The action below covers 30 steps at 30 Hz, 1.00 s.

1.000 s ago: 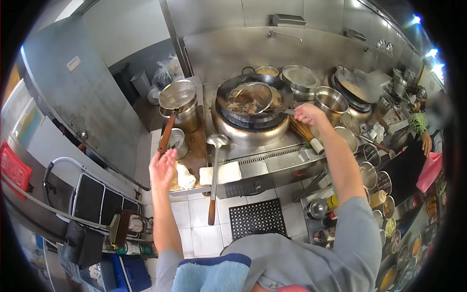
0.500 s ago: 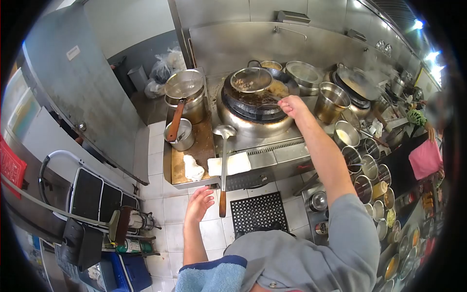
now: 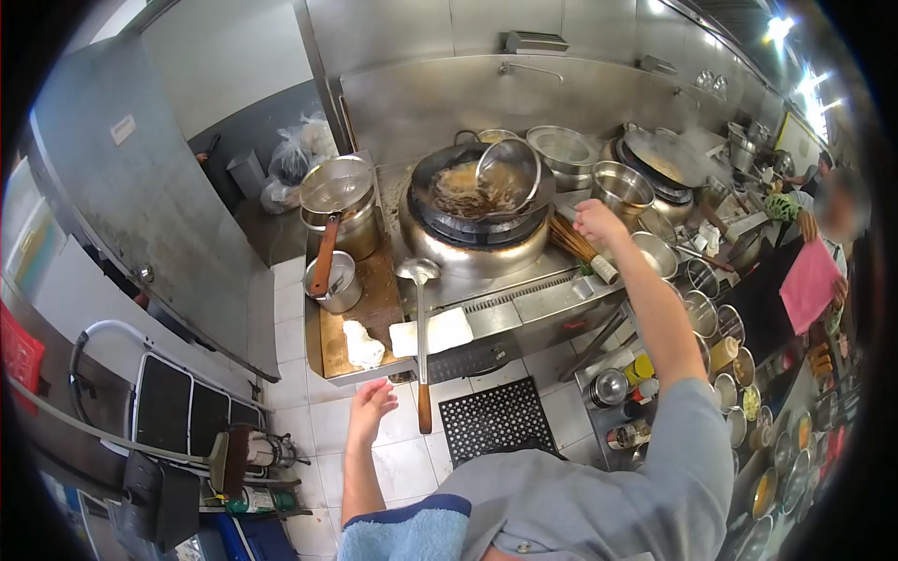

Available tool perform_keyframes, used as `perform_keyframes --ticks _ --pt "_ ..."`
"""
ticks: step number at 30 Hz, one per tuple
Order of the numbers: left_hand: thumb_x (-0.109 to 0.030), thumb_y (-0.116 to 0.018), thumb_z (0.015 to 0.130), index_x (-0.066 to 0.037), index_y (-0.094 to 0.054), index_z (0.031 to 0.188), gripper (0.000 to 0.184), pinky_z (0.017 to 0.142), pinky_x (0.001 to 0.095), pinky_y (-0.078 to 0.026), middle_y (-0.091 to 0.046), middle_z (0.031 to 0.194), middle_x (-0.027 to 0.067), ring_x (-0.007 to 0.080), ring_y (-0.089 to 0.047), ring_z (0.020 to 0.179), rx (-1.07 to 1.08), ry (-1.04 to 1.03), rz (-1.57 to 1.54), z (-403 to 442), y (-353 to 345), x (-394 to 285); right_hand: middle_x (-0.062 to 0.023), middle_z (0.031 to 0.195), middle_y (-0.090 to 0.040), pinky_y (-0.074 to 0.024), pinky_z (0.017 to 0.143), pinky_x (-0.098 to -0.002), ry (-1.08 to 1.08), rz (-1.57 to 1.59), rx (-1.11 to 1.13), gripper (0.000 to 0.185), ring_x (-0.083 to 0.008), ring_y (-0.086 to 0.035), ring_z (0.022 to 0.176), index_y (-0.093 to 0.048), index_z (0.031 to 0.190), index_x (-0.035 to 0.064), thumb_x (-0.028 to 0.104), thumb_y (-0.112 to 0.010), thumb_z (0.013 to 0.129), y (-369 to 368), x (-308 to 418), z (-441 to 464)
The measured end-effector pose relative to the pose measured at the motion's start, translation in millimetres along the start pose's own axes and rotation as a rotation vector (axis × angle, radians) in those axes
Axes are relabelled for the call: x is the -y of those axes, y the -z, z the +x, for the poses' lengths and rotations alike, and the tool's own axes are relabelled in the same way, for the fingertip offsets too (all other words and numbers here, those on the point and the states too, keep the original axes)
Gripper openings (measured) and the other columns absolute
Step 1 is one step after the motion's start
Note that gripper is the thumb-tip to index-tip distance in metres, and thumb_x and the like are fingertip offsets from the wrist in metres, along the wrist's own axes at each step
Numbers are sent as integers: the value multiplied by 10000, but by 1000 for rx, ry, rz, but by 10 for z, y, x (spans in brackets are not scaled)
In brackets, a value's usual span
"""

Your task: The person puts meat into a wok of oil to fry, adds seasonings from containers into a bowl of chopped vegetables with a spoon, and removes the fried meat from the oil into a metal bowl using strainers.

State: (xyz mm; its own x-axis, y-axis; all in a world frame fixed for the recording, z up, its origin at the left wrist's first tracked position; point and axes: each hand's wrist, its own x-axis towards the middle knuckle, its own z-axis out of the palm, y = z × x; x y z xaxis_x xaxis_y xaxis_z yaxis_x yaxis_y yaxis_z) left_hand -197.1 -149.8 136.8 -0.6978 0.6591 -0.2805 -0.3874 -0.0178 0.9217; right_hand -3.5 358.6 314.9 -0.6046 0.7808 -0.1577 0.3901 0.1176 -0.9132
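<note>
here, strainer tilted at wok rim, left hand over open floor

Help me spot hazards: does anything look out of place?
The long-handled steel ladle looks odd: it lies across the folded white cloth, its brown wooden grip overhanging the steel counter edge, where it might get bumped.

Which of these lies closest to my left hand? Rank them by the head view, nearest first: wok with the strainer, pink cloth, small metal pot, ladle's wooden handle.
1. Ladle's wooden handle: just right of the left hand.
2. Small metal pot: ahead, slightly left.
3. Wok with the strainer: farther ahead, right.
4. Pink cloth: far right.
</note>
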Motion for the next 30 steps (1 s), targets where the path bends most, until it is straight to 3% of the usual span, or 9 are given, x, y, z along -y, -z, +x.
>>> perform_keyframes --ticks 7,10,13,16,20,24,27,29,30 --pt "-130 -527 890 6 -539 1069 225 701 270 -508 -599 946 85 144 -589 771 366 -117 104 409 -1426 -684 -107 678 -503 -240 318 -232 63 27 88 151 -110 -400 435 -486 934 -13 -1 -444 789 -599 -257 407" --pt "-128 -518 890 0 -580 985 171 611 229 -482 -587 809 45 93 -554 672 514 -84 215 435 -2072 -887 -116 665 -499 -231 316 -242 52 377 83 122 -118 -396 430 -465 877 8 -22 -412 772 -806 -205 259" --pt "-184 -505 903 -9 -591 937 198 547 211 -457 -573 754 32 80 -535 630 634 82 327 169 -2564 -1055 -117 706 -489 -239 335 -228 9 593 47 314 -112 -386 450 -490 997 41 -75 -361 735 -972 -89 -10" --pt "-241 -488 911 -25 -582 921 235 578 232 -453 -573 795 39 96 -537 681 574 -22 194 233 -2864 -972 -112 773 -482 -262 359 -214 39 812 106 528 -100 -374 476 -486 1163 105 -112 -335 705 -969 23 -426" --pt "-294 -436 916 -55 -523 936 255 739 366 -457 -554 958 58 179 -535 848 437 13 -213 759 -3248 -823 -26 618 -460 -243 353 -219 260 680 7 203 -82 -373 441 -530 708 24 -130 -400 685 -1023 -127 -459" --pt "-265 -385 920 -60 -526 840 261 769 388 -468 -574 911 75 204 -568 858 338 204 -336 1080 -3484 -833 -9 523 -436 -215 345 -257 239 769 80 196 -78 -356 405 -484 610 58 -124 -416 640 -861 -23 -669" --pt "-238 -369 920 -29 -560 862 290 778 367 -474 -592 879 100 202 -579 830 470 162 -364 1158 -3617 -895 1 506 -426 -216 349 -254 281 753 114 196 -84 -372 411 -486 610 60 -104 -396 668 -960 -107 -684" --pt "-157 -384 905 21 -585 1004 286 690 317 -495 -623 923 102 165 -596 808 529 133 -235 1519 -3522 -794 -10 520 -431 -240 352 -246 316 747 144 199 -90 -376 412 -500 658 66 -74 -374 723 -1037 -121 -713" --pt "-126 -387 889 13 -590 957 255 592 288 -488 -621 838 96 159 -586 692 499 116 -152 1418 -3502 -939 -11 525 -432 -249 353 -245 304 776 198 193 -92 -378 413 -505 678 64 -65 -375 738 -1010 -60 -786"
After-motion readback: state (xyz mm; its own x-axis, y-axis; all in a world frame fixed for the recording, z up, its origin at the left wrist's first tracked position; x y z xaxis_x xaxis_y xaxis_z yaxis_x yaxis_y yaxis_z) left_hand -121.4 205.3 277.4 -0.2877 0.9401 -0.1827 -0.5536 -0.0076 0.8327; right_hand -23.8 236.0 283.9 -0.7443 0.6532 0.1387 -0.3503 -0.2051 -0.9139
